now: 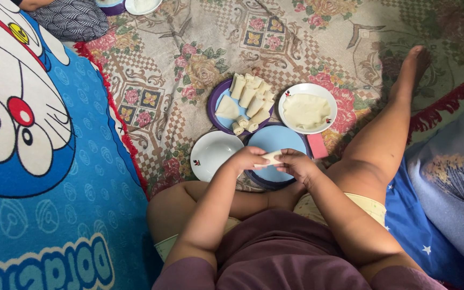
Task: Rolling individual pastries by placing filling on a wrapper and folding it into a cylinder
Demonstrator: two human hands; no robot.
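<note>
- A pale rolled wrapper (271, 157) is held between both hands, above the near part of a blue plate (276, 140).
- Left hand (249, 158): fingers closed on the left end of the roll.
- Right hand (296, 162): fingers closed on the right end of the roll.
- The blue plate is set on the patterned floor mat (189, 43), just in front of the crossed legs.
- An empty white plate (212, 154) is seen touching the blue plate's left side.
- A purple plate (216, 102) lies further out; finished pale rolls (251, 96) are stacked on it, plus one flat folded piece.
- A white plate with flat wrappers (307, 110) is placed right of the purple one, near the mat's middle.
- A pink rectangular block (317, 145) lies at the blue plate's right edge.
- A blue cartoon blanket (38, 177) covers the floor along the mat's left edge.
</note>
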